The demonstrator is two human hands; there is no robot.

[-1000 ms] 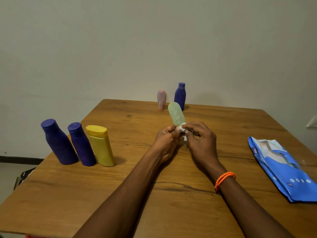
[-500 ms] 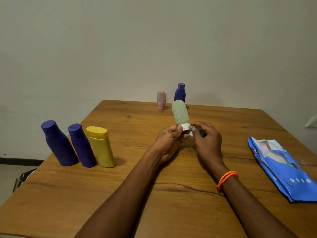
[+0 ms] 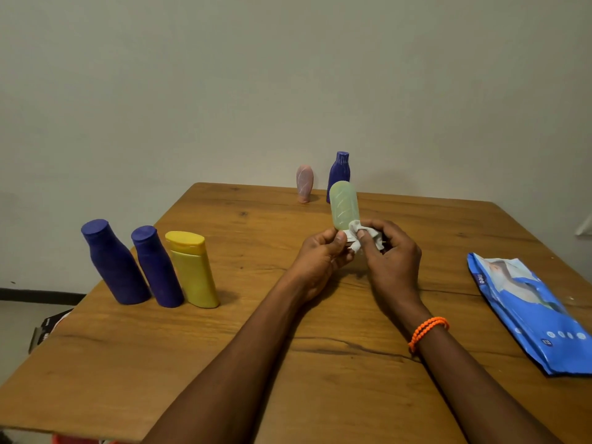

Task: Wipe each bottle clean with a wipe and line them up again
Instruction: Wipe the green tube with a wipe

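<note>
The left hand (image 3: 323,251) holds the green bottle (image 3: 343,205) up; the right hand (image 3: 389,251) pinches a wipe (image 3: 355,233) against it.

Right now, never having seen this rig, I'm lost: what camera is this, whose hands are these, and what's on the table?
There is no robot: one head-worn camera looks forward and down at a person's bare hands. The left hand holds a pale green translucent bottle by its lower end; the right hand presses a crumpled white wipe against it. On the wooden table stand two dark blue bottles and a yellow flip-cap bottle on the left, a pink bottle and a blue bottle at the back. A blue wipes pack lies on the right.
</note>
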